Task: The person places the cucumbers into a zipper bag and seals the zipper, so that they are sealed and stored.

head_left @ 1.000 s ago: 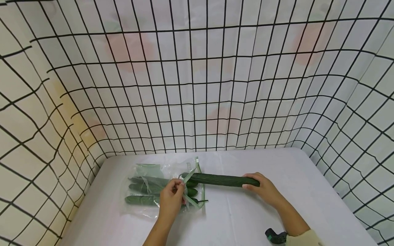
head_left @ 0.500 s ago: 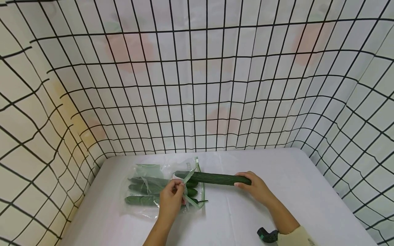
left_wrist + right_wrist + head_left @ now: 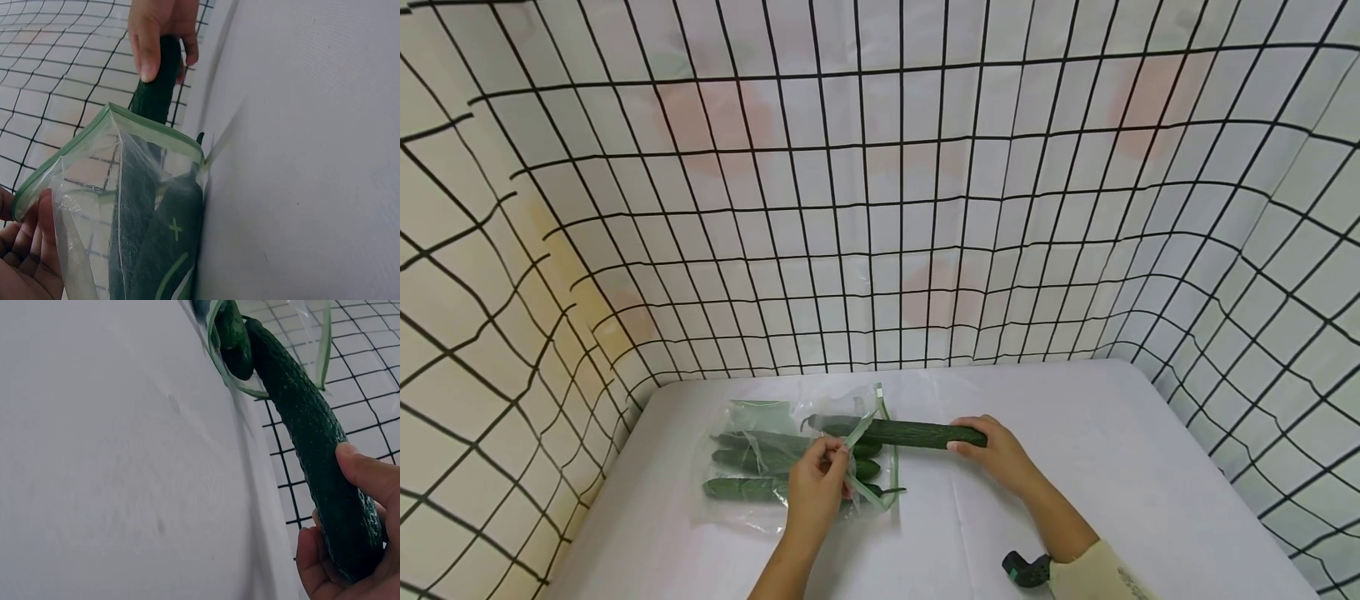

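A clear plastic bag (image 3: 767, 410) with a green zip edge lies on the table, its mouth toward the right. Several dark green cucumbers (image 3: 741, 489) are inside it. My left hand (image 3: 817, 479) pinches the upper edge of the bag's mouth, and in the left wrist view the green strip (image 3: 59, 156) stands raised beside my fingers. My right hand (image 3: 992, 450) grips the right end of another long cucumber (image 3: 910, 433), thumb on one side and fingers around the other, as the right wrist view shows. The far end of this cucumber is inside the bag.
A white cloth covers the table (image 3: 985, 517). White sheeting behind a black wire grid (image 3: 880, 208) encloses the back and sides. A small black device (image 3: 1027, 570) sits at my right sleeve.
My right hand has moved left, and the cucumber it grips has slid farther into the bag. My left hand stays in place on the bag's edge.
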Demonstrator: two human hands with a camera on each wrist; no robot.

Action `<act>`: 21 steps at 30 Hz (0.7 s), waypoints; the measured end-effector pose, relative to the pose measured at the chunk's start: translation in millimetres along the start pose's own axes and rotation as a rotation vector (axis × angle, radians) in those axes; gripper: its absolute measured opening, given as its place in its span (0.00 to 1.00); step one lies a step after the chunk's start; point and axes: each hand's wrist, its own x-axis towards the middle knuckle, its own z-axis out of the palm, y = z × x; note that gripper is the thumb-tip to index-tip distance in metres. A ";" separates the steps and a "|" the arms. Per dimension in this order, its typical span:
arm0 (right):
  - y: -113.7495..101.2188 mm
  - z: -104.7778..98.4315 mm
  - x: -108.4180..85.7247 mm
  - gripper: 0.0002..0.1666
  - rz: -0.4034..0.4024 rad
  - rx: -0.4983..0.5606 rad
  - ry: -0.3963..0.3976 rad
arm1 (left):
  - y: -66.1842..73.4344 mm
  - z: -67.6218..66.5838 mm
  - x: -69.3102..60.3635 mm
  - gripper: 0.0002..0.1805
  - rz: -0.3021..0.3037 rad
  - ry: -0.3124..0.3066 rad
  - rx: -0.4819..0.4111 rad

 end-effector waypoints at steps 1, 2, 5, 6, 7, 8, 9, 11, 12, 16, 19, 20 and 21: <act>-0.2 2.2 1.7 0.27 0.002 -0.001 0.003 | -0.5 0.0 0.3 0.04 -0.001 0.001 0.001; -0.5 4.3 3.3 0.27 0.005 -0.001 0.006 | -0.9 0.0 0.5 0.04 -0.003 0.001 0.001; -3.1 9.6 7.2 0.26 0.021 0.001 0.008 | -2.3 0.4 1.1 0.04 -0.012 0.002 -0.004; -4.3 11.3 8.0 0.26 0.026 0.002 0.008 | -2.3 0.5 1.1 0.04 -0.014 0.003 -0.004; -5.9 12.8 8.9 0.26 0.030 0.002 0.006 | -2.3 0.7 1.1 0.04 -0.016 0.004 -0.006; -7.4 14.2 9.5 0.26 0.032 -0.003 0.003 | -2.3 0.9 0.9 0.04 -0.018 0.003 -0.010; -9.2 15.4 10.1 0.26 0.033 -0.006 -0.001 | -2.4 1.1 0.7 0.04 -0.020 0.002 -0.014; -13.4 17.5 11.2 0.26 0.029 -0.006 -0.014 | -2.4 1.4 0.3 0.04 -0.020 -0.001 -0.016; -15.5 18.2 11.8 0.26 0.024 -0.004 -0.022 | -2.4 1.5 0.1 0.04 -0.022 -0.001 -0.017; -23.4 18.2 13.6 0.26 0.002 0.011 -0.073 | -2.4 1.9 0.2 0.04 -0.018 -0.002 -0.017; -26.8 16.0 14.6 0.26 -0.014 0.024 -0.096 | -2.0 1.9 0.3 0.04 -0.015 0.000 -0.016; -27.5 14.9 14.7 0.26 -0.019 0.043 -0.104 | -1.9 1.9 0.3 0.04 -0.013 0.000 -0.014; -27.8 14.0 14.9 0.26 -0.017 0.079 -0.119 | -1.9 1.8 0.2 0.04 -0.011 -0.002 -0.012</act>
